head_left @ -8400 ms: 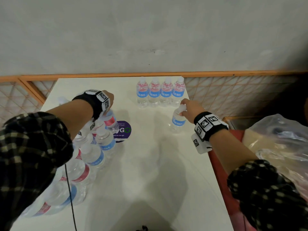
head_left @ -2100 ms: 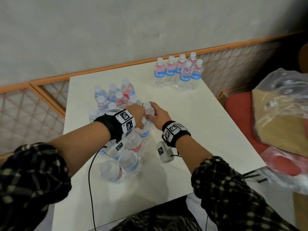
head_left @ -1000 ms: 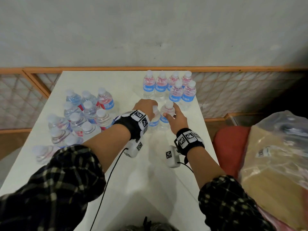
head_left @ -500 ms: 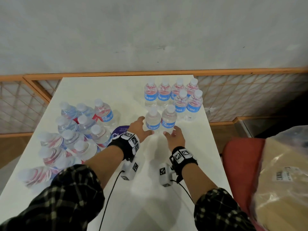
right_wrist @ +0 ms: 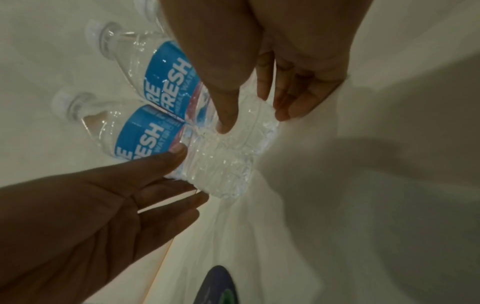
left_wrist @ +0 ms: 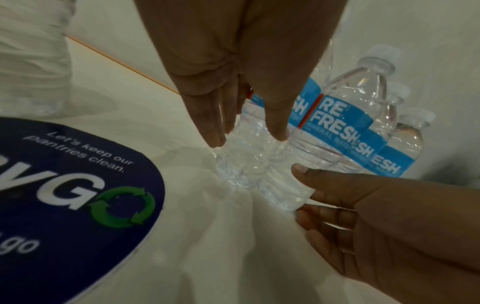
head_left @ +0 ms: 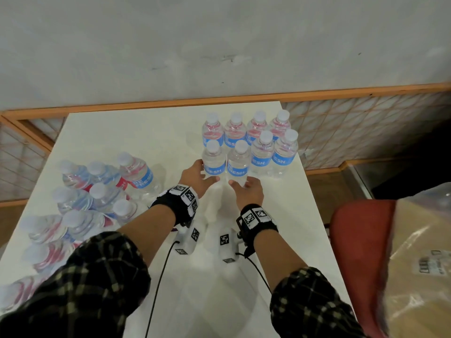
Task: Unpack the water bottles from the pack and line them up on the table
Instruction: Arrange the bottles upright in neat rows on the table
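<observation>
Two small clear water bottles with blue labels stand side by side on the white table (head_left: pixel 146 137). My left hand (head_left: pixel 200 175) touches the left bottle (head_left: pixel 214 159) low down with straight fingers, thumb on one side and fingers on the other (left_wrist: pixel 249 135). My right hand (head_left: pixel 244 189) does the same at the base of the right bottle (head_left: pixel 238 162), seen close in the right wrist view (right_wrist: pixel 249 121). Both bottles sit level with the two front-row bottles (head_left: pixel 273 152); several more stand in the back row (head_left: pixel 246 130). The opened pack (head_left: pixel 97 191) lies at the left.
A round dark blue sticker (left_wrist: pixel 64 195) lies on the table near my left wrist. An orange rail (head_left: pixel 170 103) and a grey wall close off the far edge. A red chair (head_left: pixel 361 240) with a plastic-wrapped box (head_left: pixel 419 252) stands at the right.
Both hands have moved forward, sliding the two bottles away from me until they stand beside the front-row pair. The pack has not moved.
</observation>
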The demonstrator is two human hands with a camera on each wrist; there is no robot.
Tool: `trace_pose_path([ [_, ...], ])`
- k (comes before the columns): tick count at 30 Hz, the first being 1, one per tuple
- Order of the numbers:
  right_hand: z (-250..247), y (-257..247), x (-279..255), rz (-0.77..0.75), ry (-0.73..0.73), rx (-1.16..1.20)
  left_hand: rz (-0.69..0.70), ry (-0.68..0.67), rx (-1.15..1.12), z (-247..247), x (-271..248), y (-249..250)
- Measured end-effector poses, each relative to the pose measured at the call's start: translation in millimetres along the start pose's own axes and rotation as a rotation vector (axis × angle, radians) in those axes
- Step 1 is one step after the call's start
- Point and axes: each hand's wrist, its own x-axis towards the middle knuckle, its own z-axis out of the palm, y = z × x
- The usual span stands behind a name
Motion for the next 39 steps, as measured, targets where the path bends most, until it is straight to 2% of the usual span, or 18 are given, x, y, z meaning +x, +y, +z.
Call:
trace_pose_path([
  [13,22.4,-12.4,10.5,0.160,0.071,0.085,0.011,-0.020,0.021,-4.5,9.0,2.1],
  [23,19.2,-12.8,8.7,0.174,0.087,0.120,0.037,-0.031,0.068,-3.8,17.3,8.7],
  [36,12.6,-17.1,7.2,0.176,0.033,0.151,0.077,-0.059,0.095,-6.1,16.5,11.8],
  [39,10.5,-15.8,5.5,0.163,0.023,0.157,0.046,-0.061,0.157,-5.4,19.4,9.8],
])
